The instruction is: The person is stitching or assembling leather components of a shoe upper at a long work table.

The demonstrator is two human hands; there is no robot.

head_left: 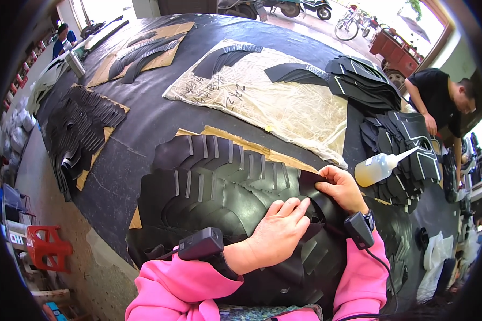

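Note:
In front of me lies a fanned stack of black, leather-like cut pieces (214, 187), each overlapping the one below, with pale strips along some edges. My right hand (343, 190) is closed at the stack's right end, pinching a dark curved piece (311, 184) between thumb and fingers. My left hand (278, 232) reaches across from the left, palm down, its bent fingers close together on the lower edge of that same piece. Its thumb is hidden beneath. Both wrists carry small black devices strapped over pink sleeves.
A squeeze bottle (374, 170) of yellowish liquid leans over black pieces (396, 139) at the right. Beyond the stack, a pale wrapped board (300, 120) bears curved pieces. More pieces lie at left (77, 128). A co-worker (439, 96) bends at the right edge; a red stool (47, 249) stands left.

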